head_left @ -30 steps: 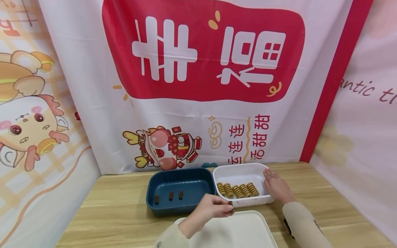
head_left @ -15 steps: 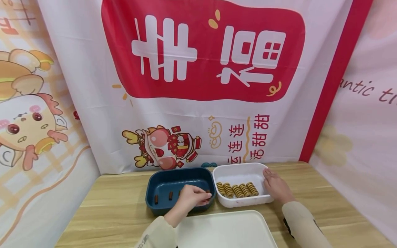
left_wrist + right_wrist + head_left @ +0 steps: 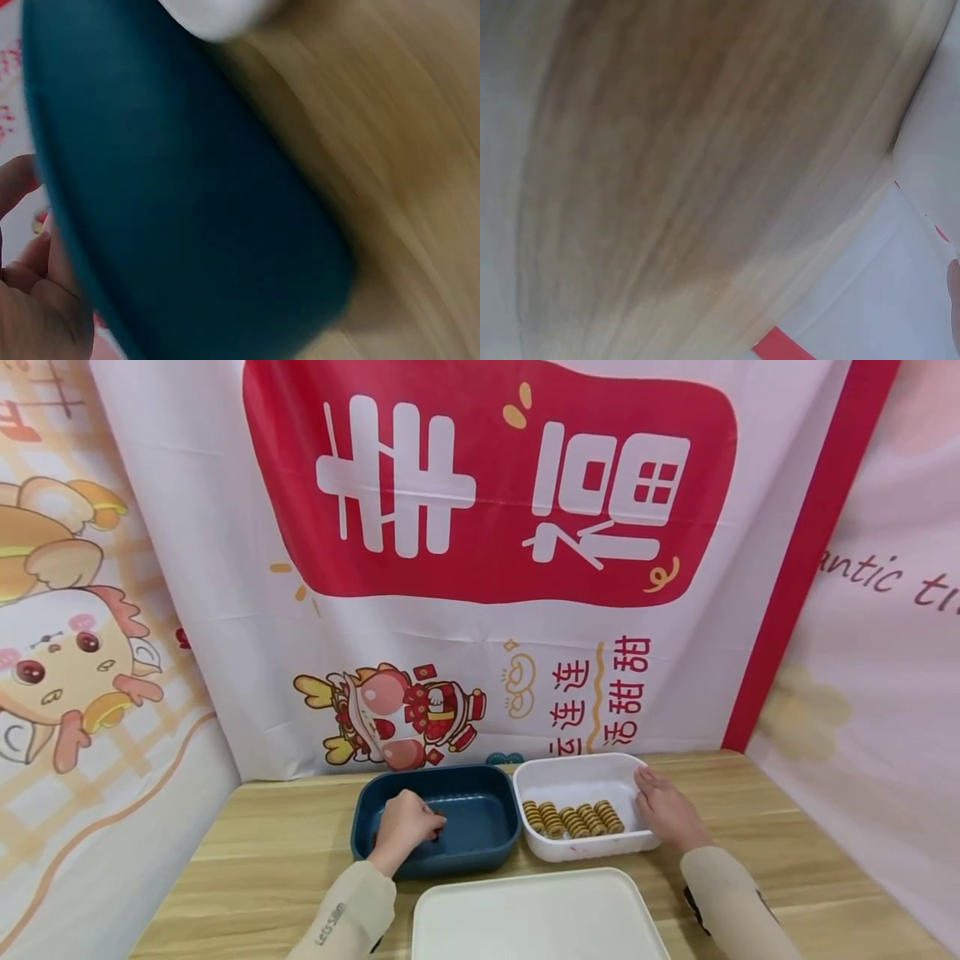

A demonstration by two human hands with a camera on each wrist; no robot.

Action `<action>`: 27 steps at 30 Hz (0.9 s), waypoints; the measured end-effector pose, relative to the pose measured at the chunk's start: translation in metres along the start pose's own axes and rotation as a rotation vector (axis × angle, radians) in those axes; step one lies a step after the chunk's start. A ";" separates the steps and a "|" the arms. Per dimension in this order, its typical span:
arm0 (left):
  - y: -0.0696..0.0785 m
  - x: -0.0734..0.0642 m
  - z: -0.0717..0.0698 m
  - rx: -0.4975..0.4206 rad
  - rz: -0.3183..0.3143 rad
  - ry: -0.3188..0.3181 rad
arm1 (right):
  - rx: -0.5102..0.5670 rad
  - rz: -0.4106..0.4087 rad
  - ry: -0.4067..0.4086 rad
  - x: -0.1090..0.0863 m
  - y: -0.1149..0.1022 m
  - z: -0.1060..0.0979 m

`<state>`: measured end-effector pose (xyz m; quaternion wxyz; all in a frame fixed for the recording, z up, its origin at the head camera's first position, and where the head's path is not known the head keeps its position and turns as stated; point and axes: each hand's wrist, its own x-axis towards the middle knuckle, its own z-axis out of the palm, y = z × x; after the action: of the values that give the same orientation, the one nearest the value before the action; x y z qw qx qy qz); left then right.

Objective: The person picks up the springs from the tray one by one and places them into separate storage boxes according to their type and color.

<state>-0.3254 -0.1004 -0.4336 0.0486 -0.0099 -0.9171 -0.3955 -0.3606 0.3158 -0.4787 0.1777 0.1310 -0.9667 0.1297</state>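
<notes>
In the head view, my left hand [image 3: 405,825] reaches into the dark blue box [image 3: 480,857], fingers bent at the floor of it. A small brown piece [image 3: 435,833] shows at the fingertips, mostly hidden, apparently pinched. The left wrist view has the same hand [image 3: 34,292] partly behind the blurred box wall [image 3: 195,187]. On the right side of the white box [image 3: 543,848], my right hand [image 3: 667,808] holds the rim. Several stacks of small round striped biscuits [image 3: 576,822] stand in a row inside that box.
A cream tray [image 3: 536,914] lies in front of the boxes on the wooden table [image 3: 255,852]. Behind them hangs a printed red-and-white cloth [image 3: 480,627]. The right wrist view shows mostly tabletop [image 3: 690,165].
My left hand has moved left, from the white box's front edge with a small brown piece, into the left half of the blue box. The right hand has stayed on the rim.
</notes>
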 end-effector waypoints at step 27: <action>-0.026 0.034 0.020 0.518 -0.042 0.007 | -0.001 0.039 -0.038 0.001 -0.001 0.000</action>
<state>-0.3621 -0.1043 -0.4633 0.0446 0.0232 -0.9876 -0.1484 -0.3610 0.3152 -0.4780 0.1568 0.1143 -0.9723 0.1303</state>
